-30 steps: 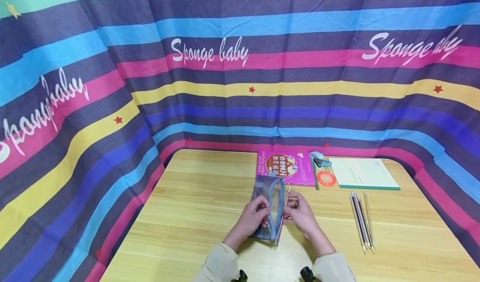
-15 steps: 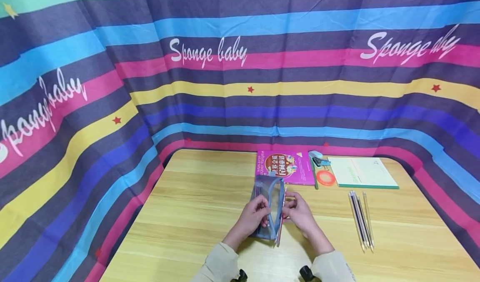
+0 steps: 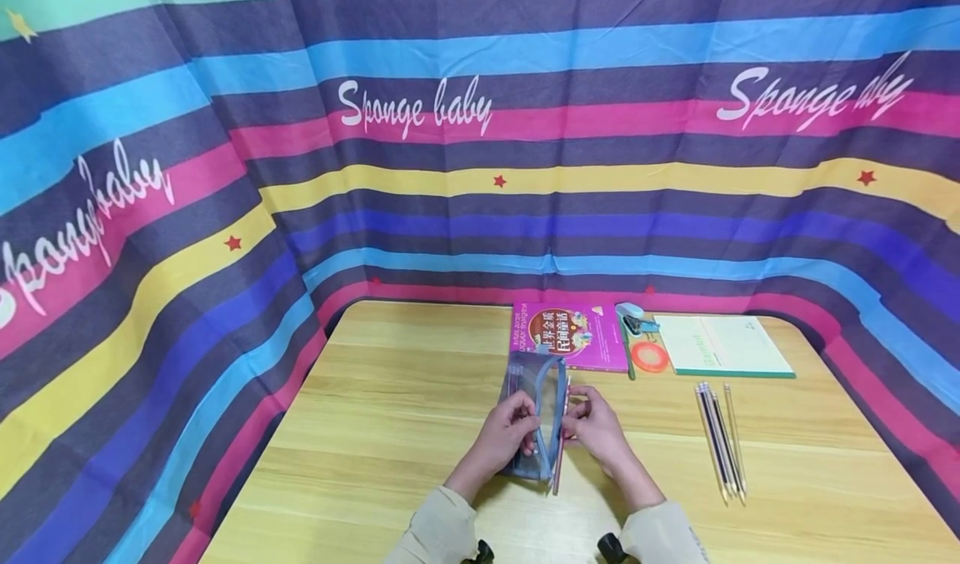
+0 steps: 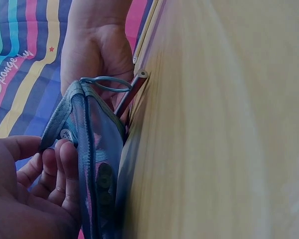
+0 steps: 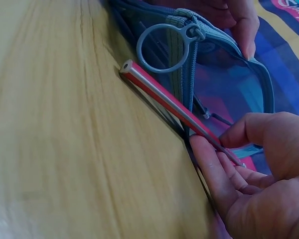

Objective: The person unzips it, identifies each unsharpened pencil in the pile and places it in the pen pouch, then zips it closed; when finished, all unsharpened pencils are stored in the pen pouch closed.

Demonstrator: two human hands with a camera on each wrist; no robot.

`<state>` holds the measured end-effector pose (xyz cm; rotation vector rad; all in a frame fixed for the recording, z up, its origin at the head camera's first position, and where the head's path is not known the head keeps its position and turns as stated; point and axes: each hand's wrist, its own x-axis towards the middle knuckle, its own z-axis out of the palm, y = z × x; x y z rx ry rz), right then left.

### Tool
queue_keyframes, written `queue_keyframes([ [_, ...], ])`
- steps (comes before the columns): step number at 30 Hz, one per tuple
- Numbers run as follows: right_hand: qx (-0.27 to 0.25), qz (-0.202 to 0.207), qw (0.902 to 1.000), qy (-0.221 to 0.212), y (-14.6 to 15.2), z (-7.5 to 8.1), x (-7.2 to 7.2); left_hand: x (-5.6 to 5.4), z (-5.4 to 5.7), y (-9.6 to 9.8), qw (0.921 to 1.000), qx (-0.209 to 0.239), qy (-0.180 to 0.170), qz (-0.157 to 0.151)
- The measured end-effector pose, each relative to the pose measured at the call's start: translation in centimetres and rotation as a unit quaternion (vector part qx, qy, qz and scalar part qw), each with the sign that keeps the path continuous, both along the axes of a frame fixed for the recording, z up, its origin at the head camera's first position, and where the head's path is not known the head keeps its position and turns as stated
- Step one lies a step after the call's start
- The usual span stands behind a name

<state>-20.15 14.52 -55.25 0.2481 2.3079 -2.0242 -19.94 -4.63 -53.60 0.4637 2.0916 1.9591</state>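
A see-through blue mesh pencil case point(image 3: 525, 381) stands on the table with its zip edge spread open. My left hand point(image 3: 510, 432) pinches the left edge of its opening between thumb and fingers, as the left wrist view shows. My right hand point(image 3: 596, 426) pinches a red and silver striped pencil point(image 5: 164, 97) between thumb and fingers, along the outside of the case's right edge. The pencil's flat end points toward me, beside the zip's ring pull point(image 5: 162, 48). Dark round shapes point(image 4: 104, 184) show on the case's side in the left wrist view.
Behind the case lies a purple book point(image 3: 592, 347). To its right are a stapler point(image 3: 636, 321), an orange-red ring of tape point(image 3: 649, 356) and a pale notebook point(image 3: 727, 347). Several pencils point(image 3: 722, 443) lie at the right. A striped curtain point(image 3: 450, 147) hangs along the table's back.
My right hand has shifted slightly left with the pencil, bringing it closer against the case's edge and more upright in the head view. The left hand keeps its hold.
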Motion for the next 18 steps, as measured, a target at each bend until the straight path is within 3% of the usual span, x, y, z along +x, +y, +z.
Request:
queue_keyframes([
  [18, 0.000, -0.004, 1.0000, 0.000, -0.31, 0.08, 0.43, 0.09, -0.23, -0.07, 0.9999, 0.008, -0.006, 0.002],
])
